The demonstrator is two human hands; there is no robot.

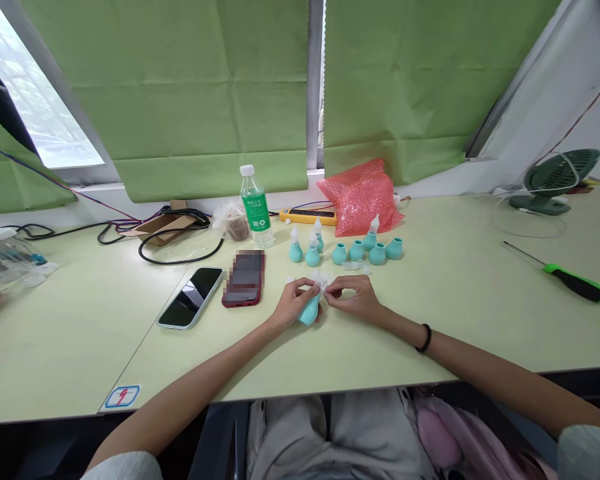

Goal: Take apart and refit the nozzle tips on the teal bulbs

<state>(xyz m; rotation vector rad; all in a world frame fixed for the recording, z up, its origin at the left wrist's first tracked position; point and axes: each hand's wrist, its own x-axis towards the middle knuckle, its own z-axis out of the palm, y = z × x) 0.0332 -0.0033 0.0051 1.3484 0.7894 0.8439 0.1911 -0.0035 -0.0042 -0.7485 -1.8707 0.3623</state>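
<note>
My left hand point(296, 301) is closed around a teal squeeze bulb point(309, 312), tilted with its neck up and away from me. Beside that neck, my right hand point(354, 297) is closed in a pinch; whatever its fingertips hold is too small to make out. Small clear plastic pieces point(322, 279) lie just behind the fingers. Beyond the hands, several bulbs fitted with clear pointed tips stand upright, one of them a tipped bulb point(295, 248) on the left. Several more have open tops, such as the open bulb point(377, 253) on the right. Clear tip parts point(353, 265) lie before them.
Two phones point(191, 298) point(244, 279) lie to the left. A water bottle point(257, 210), black cable point(180, 262), yellow power strip point(307, 217) and pink bubble-wrap bag point(363, 200) line the back. To the right are a screwdriver point(575, 280) and a green fan point(555, 177).
</note>
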